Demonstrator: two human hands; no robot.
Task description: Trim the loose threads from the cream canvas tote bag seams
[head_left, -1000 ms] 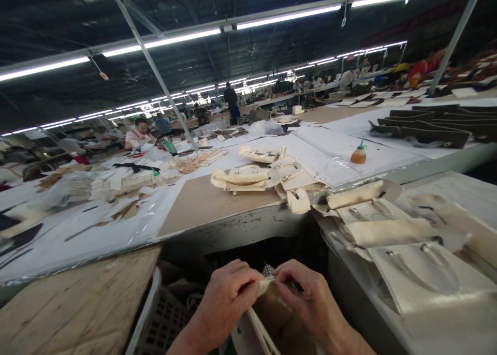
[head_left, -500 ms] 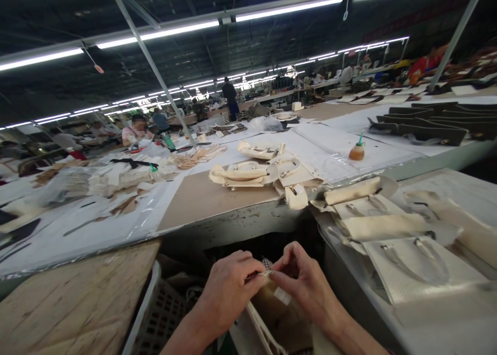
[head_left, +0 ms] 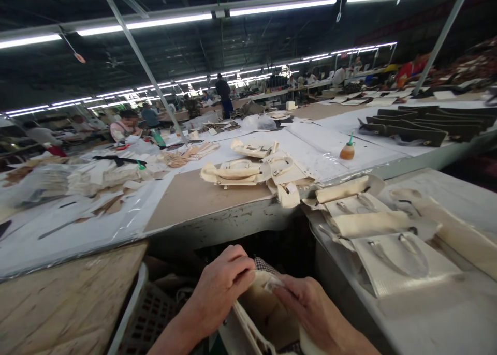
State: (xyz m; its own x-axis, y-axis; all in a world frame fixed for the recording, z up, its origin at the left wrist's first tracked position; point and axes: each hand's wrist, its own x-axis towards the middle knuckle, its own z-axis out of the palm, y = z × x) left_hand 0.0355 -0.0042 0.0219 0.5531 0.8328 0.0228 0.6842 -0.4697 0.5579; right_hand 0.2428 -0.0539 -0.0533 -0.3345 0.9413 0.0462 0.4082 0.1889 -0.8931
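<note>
Low in front of me is a cream bag (head_left: 267, 308), its opening facing up and its tan inside showing. My left hand (head_left: 223, 282) pinches the bag's top edge from the left. My right hand (head_left: 306, 298) grips the same rim from the right, its fingers around a small white tag (head_left: 274, 283) there. Just behind the rim a piece of checked fabric (head_left: 264, 265) shows. The bag's lower part runs out of the picture.
Finished-looking cream bags (head_left: 404, 256) lie on the grey side table at right. More cream bag pieces (head_left: 240, 174) rest on the long worktable, near a glue bottle (head_left: 347, 149). At left are a wooden board (head_left: 66, 303) and a plastic basket (head_left: 149, 313). Dark pieces (head_left: 411, 124) lie far right.
My right hand has slid down and flattened over the rim by the white tag. My left hand keeps its pinch. More of the checked fabric shows, and the view has shifted slightly.
</note>
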